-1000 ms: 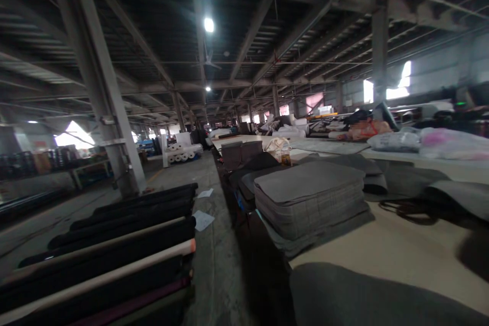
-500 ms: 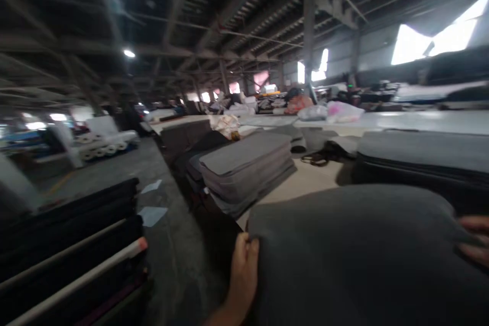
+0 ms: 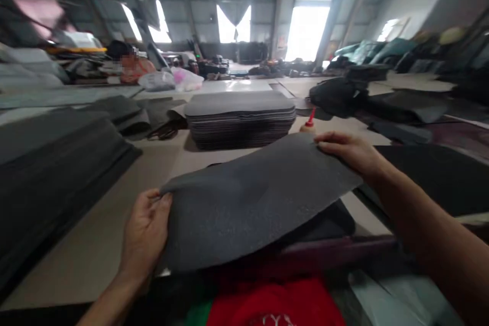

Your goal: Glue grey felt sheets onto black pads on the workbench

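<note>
A dark grey sheet [image 3: 248,198] hangs between both hands above the table's front edge, tilted with its right side higher. My left hand [image 3: 147,229] pinches its left corner, thumb on top. At the upper right corner, my right hand [image 3: 346,150] grips the sheet between thumb and fingers. Beneath it, partly hidden, lies a black piece [image 3: 328,221]. Beyond the sheet stands a neat stack of grey sheets [image 3: 240,119] with rounded corners. A bottle with a red nozzle [image 3: 310,121] is just behind my right hand.
Grey sheets [image 3: 57,163] are piled on the table [image 3: 87,244] at left. A black bag [image 3: 336,96] sits at the back right, with a dark sheet [image 3: 439,175] at right. Plastic bags [image 3: 187,79] lie farther back, near a person in orange [image 3: 137,69].
The view has swung right, from the aisle and rolls to the table. The sheet is still in both hands, now held over the table's front edge with both hands fully in view.
</note>
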`<state>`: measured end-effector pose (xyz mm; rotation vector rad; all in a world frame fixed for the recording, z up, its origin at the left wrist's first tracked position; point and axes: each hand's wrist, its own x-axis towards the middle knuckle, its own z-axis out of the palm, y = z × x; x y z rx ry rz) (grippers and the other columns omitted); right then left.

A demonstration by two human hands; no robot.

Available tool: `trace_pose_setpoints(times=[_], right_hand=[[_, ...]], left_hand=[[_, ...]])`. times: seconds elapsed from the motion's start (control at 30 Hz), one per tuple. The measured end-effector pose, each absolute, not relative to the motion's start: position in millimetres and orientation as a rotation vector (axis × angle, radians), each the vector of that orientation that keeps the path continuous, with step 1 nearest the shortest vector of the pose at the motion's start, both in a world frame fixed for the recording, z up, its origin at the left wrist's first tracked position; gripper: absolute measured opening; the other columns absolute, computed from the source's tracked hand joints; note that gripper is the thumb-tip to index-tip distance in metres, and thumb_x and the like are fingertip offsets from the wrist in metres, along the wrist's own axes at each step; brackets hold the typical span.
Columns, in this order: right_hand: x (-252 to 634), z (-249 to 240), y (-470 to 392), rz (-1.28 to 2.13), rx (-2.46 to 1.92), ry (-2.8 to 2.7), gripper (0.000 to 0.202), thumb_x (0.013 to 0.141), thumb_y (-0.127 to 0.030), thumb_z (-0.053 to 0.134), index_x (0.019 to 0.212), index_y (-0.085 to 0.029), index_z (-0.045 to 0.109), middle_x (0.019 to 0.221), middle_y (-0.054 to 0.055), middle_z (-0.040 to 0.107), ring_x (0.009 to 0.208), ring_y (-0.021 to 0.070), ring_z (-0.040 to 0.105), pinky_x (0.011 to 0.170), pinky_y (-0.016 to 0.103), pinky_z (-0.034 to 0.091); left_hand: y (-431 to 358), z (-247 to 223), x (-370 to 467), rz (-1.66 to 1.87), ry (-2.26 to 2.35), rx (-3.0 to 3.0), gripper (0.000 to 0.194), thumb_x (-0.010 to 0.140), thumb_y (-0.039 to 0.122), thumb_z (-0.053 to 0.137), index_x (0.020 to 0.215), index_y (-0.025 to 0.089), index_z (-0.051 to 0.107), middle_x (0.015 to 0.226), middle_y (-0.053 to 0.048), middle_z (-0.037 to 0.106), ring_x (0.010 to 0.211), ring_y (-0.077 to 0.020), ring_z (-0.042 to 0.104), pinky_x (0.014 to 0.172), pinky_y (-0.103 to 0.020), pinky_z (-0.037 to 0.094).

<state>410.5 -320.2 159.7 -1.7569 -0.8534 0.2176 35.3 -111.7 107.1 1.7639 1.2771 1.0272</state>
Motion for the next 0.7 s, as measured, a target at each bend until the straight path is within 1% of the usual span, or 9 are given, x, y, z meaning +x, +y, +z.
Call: trace_pose_setpoints(times=[0.1,0.17,0.23,0.33,0.47,0.57,0.7], right_hand=[[418,162,-339,0.215,-1.667,-0.774,0.043,0.071,-0.047,0.080,0.105,-0.023,0.073,0.084,0.002,0.071,0.063,0.0149,0.060,0.056,0.027,0.047],[420,153,-349,0.192,-1.667,-0.731,0.045,0.071,-0.049,0.079,0.108,-0.023,0.071,0.088,0.002,0.071,0.065,0.0153,0.061,0.058,0.027,0.048],[420,133,-357,0.221,-1.744,-0.681,0.046,0.070,-0.052,0.078,0.105,-0.022,0.072,0.087,0.003,0.071,0.066,0.0154,0.060,0.058,0.027,0.048],[416,95,-366,0.283,-1.859,-0.624,0.044,0.068,-0.052,0.076,0.096,-0.019,0.073,0.081,0.003,0.070,0.064,0.0151,0.059,0.058,0.026,0.047],[412,56,-375,0.322,-1.933,-0.601,0.040,0.068,-0.051,0.073,0.092,-0.019,0.074,0.075,0.002,0.069,0.059,0.0142,0.056,0.054,0.026,0.044],[410,45,-379,0.324,-2.000,-0.604,0.036,0.068,-0.048,0.072,0.090,-0.020,0.075,0.071,0.001,0.067,0.058,0.0138,0.054,0.052,0.025,0.041],[409,42,-381,0.304,-2.050,-0.620,0.031,0.070,-0.046,0.071,0.088,-0.021,0.076,0.073,0.000,0.067,0.062,0.0152,0.057,0.055,0.025,0.042]], left_hand=[[-114,123,51,1.091,1.285,1.877,0.039,0.081,0.051,0.057,0.109,0.023,0.057,0.062,0.005,0.052,0.052,-0.0143,0.048,0.048,-0.022,0.039],[-114,129,57,1.077,1.317,1.943,0.036,0.082,0.048,0.056,0.108,0.023,0.058,0.064,0.005,0.053,0.053,-0.0136,0.050,0.051,-0.021,0.041],[-111,125,60,0.958,1.324,1.976,0.034,0.082,0.047,0.056,0.106,0.023,0.058,0.066,0.005,0.056,0.055,-0.0143,0.054,0.052,-0.021,0.043],[-104,107,60,0.766,1.311,1.973,0.035,0.081,0.049,0.056,0.104,0.022,0.058,0.068,0.001,0.061,0.059,-0.0188,0.060,0.052,-0.024,0.044],[-96,83,59,0.675,1.305,2.026,0.037,0.083,0.054,0.053,0.101,0.023,0.060,0.080,-0.006,0.070,0.073,-0.0257,0.068,0.060,-0.030,0.050],[-94,76,59,0.638,1.329,2.114,0.037,0.085,0.056,0.051,0.101,0.024,0.060,0.087,-0.007,0.072,0.080,-0.0280,0.070,0.064,-0.031,0.051],[-93,73,61,0.593,1.354,2.219,0.037,0.086,0.056,0.048,0.103,0.024,0.059,0.087,-0.008,0.072,0.083,-0.0300,0.070,0.069,-0.033,0.050]])
